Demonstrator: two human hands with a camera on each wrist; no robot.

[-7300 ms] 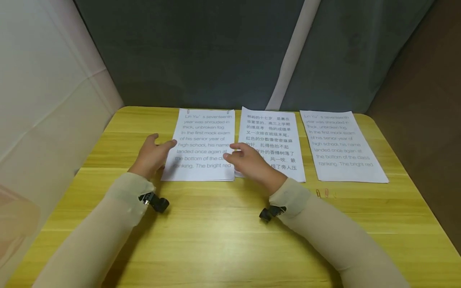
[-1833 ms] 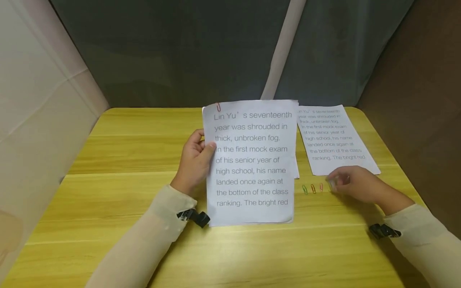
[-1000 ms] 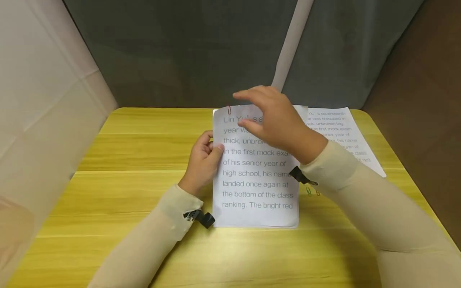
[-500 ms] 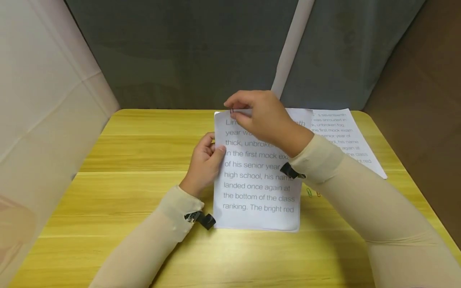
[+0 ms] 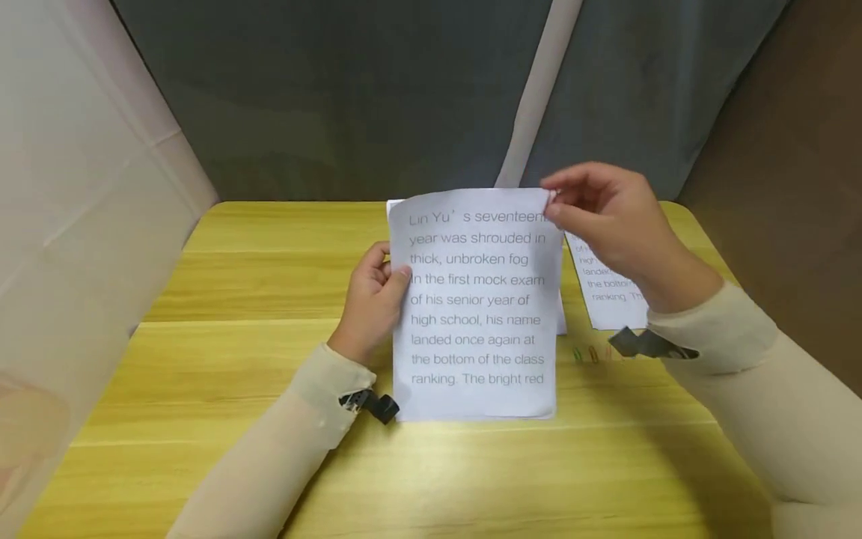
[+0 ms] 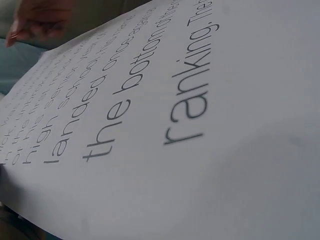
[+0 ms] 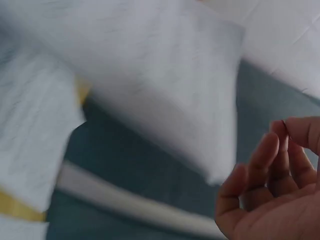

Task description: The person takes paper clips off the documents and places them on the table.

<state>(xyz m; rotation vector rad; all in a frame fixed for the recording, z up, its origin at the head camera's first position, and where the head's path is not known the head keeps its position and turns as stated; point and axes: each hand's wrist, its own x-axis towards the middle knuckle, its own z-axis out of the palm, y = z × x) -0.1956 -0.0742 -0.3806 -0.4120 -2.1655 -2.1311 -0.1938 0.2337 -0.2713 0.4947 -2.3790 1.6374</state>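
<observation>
My left hand (image 5: 370, 299) grips a small stack of white printed sheets (image 5: 474, 322) by its left edge, thumb in front and fingers behind. The stack is tilted up above the table, and its English text fills most of the left wrist view. Near the top right corner of the sheets, my right hand (image 5: 613, 224) pinches a small paper clip (image 7: 284, 122) between thumb and forefinger. Only a thin bit of the clip shows; the fingertips cover the rest. In the right wrist view, the sheets' corner is apart from the right hand (image 7: 275, 195).
Several paper clips, among them a green one (image 5: 577, 353) and an orange one (image 5: 593, 353), lie in a row on the wooden table (image 5: 269, 299). Another printed sheet (image 5: 609, 296) lies at the right, partly behind my right hand. A further sheet (image 5: 562, 318) peeks out behind the held stack.
My right hand picked the red paper clip off the sheets' top left corner and moved right with it. Earlier the left hand lifted the stack from the table and brought it nearer.
</observation>
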